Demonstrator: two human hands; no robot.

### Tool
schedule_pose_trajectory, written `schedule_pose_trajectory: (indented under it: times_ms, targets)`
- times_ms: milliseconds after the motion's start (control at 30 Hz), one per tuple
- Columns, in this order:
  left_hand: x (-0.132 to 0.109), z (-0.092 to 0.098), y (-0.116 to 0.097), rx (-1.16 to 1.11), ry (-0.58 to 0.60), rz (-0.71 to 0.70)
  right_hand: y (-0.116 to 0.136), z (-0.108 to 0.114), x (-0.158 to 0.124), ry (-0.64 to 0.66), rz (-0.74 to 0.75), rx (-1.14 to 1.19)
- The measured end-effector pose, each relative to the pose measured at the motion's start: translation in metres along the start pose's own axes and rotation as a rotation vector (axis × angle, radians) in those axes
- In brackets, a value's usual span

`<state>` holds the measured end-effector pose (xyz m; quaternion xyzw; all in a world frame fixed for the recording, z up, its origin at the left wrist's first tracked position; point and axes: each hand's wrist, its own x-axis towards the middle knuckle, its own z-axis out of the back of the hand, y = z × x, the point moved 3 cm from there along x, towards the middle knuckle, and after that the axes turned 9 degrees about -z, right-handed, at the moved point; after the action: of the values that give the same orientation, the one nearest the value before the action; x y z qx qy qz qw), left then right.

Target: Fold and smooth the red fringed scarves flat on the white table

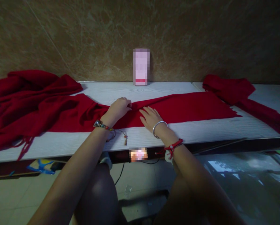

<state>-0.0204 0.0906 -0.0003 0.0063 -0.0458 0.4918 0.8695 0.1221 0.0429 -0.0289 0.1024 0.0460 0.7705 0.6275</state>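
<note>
Two hands work close together on a strip of red cloth (191,107), which lies lengthwise along a white table (137,137) in front of a brown wall (102,37). The left hand (118,108) has its fingers curled down near the far edge of the strip; whether they pinch the fabric or only press on it, I cannot tell. The right hand (152,118) is just beside it, palm down with fingers spread, resting on the cloth and gripping nothing.

To the right of the hands the strip is fairly flat as far as its fringe (236,113), apart from a crease near the far edge. To the left it gathers into loose folds (67,109). A second bunch of red cloth (231,89) sits by the fringed end.

Good handling here probably means a light, flat right palm as an anchor, while the left fingers ease the gathered part outward a little at a time. Pulling hard could skew the flat side. The far edge is best lined up before any pressing, so the crease does not set. The dangling end of the beaded bracelet (102,125) might snag the weave, so a raised left wrist helps.
</note>
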Motion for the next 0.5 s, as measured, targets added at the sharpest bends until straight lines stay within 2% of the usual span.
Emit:
schedule_pose_trajectory:
  times_ms: [200,333,400,500]
  targets:
    - [0.001,0.012,-0.003,0.136,-0.054,0.080,0.000,0.000,-0.001,-0.007,0.000,0.004]
    - [0.017,0.027,0.012,0.233,-0.037,0.142,0.000,0.002,-0.002,-0.017,0.014,0.011]
    - [0.028,0.029,0.024,0.256,-0.004,0.121,0.000,0.002,-0.002,-0.021,0.019,0.013]
    - [0.041,0.022,0.041,0.257,0.100,0.003,0.000,0.002,-0.002,-0.015,0.015,0.022]
